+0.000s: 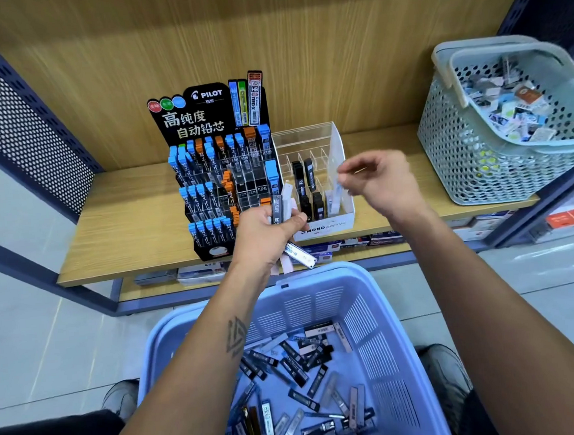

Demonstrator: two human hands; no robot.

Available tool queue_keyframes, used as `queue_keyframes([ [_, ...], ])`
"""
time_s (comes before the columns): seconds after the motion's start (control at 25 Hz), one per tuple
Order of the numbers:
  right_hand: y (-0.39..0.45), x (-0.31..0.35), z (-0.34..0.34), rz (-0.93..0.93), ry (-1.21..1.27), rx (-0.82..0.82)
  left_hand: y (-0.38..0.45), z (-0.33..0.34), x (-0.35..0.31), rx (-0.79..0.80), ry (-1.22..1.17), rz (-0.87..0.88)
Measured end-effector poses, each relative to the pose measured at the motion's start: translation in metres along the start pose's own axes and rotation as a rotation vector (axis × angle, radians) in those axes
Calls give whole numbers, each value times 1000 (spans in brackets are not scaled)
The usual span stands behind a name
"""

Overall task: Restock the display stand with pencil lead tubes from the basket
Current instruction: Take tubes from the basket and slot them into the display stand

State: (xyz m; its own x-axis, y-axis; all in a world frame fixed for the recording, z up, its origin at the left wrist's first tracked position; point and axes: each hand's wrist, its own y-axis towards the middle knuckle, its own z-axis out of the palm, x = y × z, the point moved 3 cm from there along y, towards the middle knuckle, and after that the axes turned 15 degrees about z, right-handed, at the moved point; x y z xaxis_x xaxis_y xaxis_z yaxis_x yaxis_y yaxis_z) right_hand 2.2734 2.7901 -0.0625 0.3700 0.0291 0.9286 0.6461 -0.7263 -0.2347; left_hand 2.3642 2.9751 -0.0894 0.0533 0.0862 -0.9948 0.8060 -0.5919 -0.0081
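On the wooden shelf [125, 226] stands a clear acrylic MONO display stand [324, 139] with a few black tubes [302, 185] in its slots. My right hand [382, 182] is at the stand's right side and pinches the top of a pale tube [336, 196] that sits in the front right slot. In front of the stand, my left hand [263, 236] grips a bundle of lead tubes [283, 207], grey, white and pink. Below them a blue basket [389, 312] holds several loose lead tubes [291, 371].
A black Pilot display stand [202, 121] filled with blue and orange capped tubes stands left of the MONO stand. A grey-green perforated basket [462, 155] of small packets sits on the shelf at the right. Boxes lie on the lower shelf [200, 272].
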Motion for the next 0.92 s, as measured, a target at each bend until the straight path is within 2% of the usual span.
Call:
queue_keyframes([
  [0.04,4,-1,-7,-23,-16,-122,-1,-1,2,0,-15,-14],
  [0.12,10,-6,-9,-68,-92,-216,-6,-2,5,6,-37,-43],
  [0.28,14,-20,8,-129,-263,-175,-11,-4,9,-5,-81,-88],
  [0.48,13,-33,17,-107,-355,-169,-10,-6,10,20,-49,-43],
  [0.76,16,-40,25,-109,-417,-163,-13,-2,12,59,-19,-40],
  [0.92,10,-34,26,-128,-415,-215,-16,-2,8,105,-27,-40],
])
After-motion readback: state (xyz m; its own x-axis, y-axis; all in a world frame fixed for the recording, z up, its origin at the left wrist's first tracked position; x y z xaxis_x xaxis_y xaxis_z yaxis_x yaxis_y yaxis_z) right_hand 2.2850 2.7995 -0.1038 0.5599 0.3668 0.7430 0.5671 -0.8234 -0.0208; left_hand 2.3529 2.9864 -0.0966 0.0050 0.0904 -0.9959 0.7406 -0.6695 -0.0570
